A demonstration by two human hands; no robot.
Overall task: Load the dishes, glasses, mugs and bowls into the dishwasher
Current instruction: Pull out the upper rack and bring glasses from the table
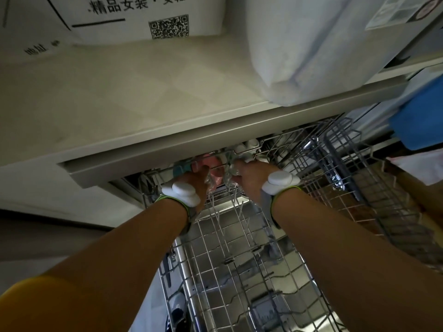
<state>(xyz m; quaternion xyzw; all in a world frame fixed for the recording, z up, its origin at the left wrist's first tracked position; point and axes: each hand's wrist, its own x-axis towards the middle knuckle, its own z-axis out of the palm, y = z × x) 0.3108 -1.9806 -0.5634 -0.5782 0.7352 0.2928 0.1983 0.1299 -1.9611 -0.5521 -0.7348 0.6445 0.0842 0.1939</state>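
Note:
Both my arms reach into the back of the pulled-out wire rack [239, 255] of the dishwasher, under the countertop edge. My left hand [191, 179] holds a clear glass [212, 182] at the rack's far end; a pink item [212, 164] and a teal item [182, 170] sit just behind it. My right hand [251, 174] grips another clear glass piece [231, 168] beside it, fingers curled at the rack's back. White dishes [249, 146] stand further back, partly hidden by the counter.
A beige countertop [119, 97] overhangs the dishwasher, carrying a white printed bag [134, 17] and a white bundle [311, 49]. A blue object [417, 121] lies at the right. A second wire basket [347, 168] stands to the right of my right arm.

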